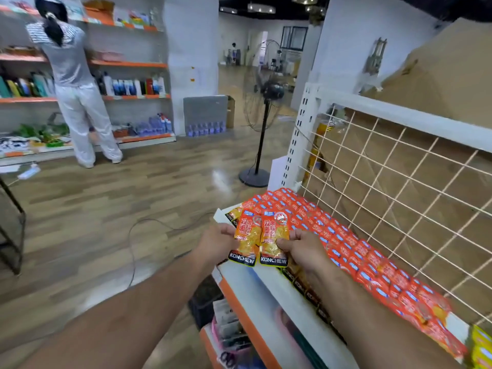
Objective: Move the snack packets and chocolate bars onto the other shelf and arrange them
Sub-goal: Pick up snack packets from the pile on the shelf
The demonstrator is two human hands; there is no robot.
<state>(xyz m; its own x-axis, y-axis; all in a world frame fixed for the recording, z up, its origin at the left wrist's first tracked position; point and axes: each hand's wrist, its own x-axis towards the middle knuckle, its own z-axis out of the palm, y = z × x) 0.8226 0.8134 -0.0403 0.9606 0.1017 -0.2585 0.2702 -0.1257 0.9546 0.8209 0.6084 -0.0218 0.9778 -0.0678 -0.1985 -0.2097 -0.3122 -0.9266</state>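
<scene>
The left hand (pixel 218 245) is pinching the left packet (pixel 246 238) by its outer edge, thumb on the front and fingers curled behind; the right hand (pixel 300 251) is gripping the right packet (pixel 274 238) the same way, thumb pressing on its printed face; both packets are hanging side by side, edges overlapping a little, just above the left end of the shelf (pixel 266 286); behind them the back rows (pixel 359 251) are lying shingled along the mesh (pixel 399 182), and a front row (pixel 300 283) is showing partly under the right wrist; how that row runs further along is hidden by the forearm. The likeliest trouble is coming from that forearm: it is reaching over the front row, so any sideways sweep could be dragging packets out of line or off the front lip. The glossy film looks slippery, and a grip at one edge only could be letting a packet twist or slide free. The free spot is sitting right at the shelf's end, so a packet set down carelessly there could be tipping over the edge to the floor.
</scene>
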